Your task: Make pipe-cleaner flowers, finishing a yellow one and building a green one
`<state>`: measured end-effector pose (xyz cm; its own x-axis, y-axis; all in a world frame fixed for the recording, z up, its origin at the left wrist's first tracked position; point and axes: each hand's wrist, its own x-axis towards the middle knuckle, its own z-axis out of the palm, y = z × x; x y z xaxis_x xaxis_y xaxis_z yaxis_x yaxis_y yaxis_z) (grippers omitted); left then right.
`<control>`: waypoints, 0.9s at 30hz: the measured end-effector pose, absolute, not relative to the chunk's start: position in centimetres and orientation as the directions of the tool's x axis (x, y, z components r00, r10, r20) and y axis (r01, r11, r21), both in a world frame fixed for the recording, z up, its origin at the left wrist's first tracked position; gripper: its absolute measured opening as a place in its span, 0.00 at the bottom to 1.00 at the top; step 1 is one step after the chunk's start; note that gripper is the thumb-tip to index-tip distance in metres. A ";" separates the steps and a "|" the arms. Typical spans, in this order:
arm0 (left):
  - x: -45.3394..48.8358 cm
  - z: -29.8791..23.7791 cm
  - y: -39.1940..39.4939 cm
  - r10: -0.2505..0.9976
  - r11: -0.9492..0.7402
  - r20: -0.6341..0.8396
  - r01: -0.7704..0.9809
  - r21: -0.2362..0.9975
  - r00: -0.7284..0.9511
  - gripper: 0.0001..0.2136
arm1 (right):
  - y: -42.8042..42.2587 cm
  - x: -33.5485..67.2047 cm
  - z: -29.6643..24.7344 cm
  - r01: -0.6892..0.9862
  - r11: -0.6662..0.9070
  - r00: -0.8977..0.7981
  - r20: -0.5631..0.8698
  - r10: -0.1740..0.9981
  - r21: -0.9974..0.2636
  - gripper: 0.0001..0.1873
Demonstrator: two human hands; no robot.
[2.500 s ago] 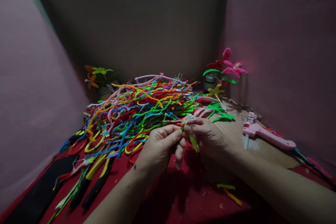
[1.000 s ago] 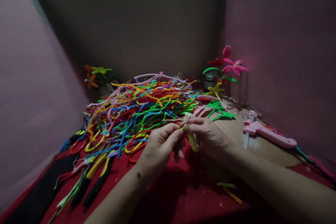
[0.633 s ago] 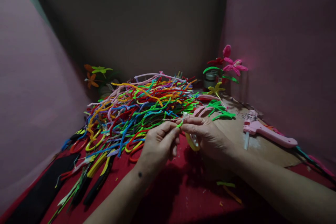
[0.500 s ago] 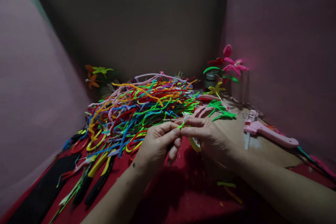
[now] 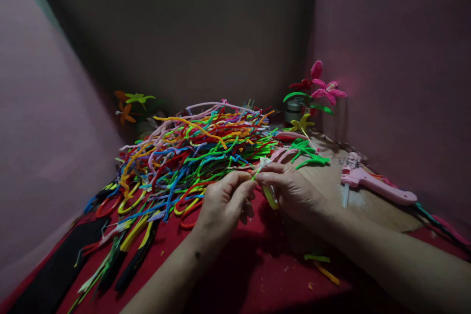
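Observation:
My left hand and my right hand meet over the red cloth, both pinching a small piece made of a green pipe cleaner with a white tuft at its top. The left thumb and forefinger close on its green stem. The right fingers close on it from the other side, and a yellow-green loop hangs below them. A big heap of many-coloured pipe cleaners lies just behind the hands.
A pink glue gun lies on brown cardboard at the right. Pink pipe-cleaner flowers stand in a small jar at the back right; orange and green flowers at the back left. Black strips lie front left. Short scraps lie near my right forearm.
Both hands have stayed together on the small piece, with the fingers shifting and turning it slightly. The heap and the glue gun have not moved.

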<state>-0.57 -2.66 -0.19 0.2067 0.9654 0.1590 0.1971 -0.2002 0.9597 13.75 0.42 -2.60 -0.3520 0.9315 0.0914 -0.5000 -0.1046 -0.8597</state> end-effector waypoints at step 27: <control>-0.9 -1.1 -2.6 0.831 -0.552 0.503 0.458 0.697 0.236 0.06 | 0.5 13.9 -2.8 -0.500 -0.110 -0.353 0.086 0.932 -0.859 0.04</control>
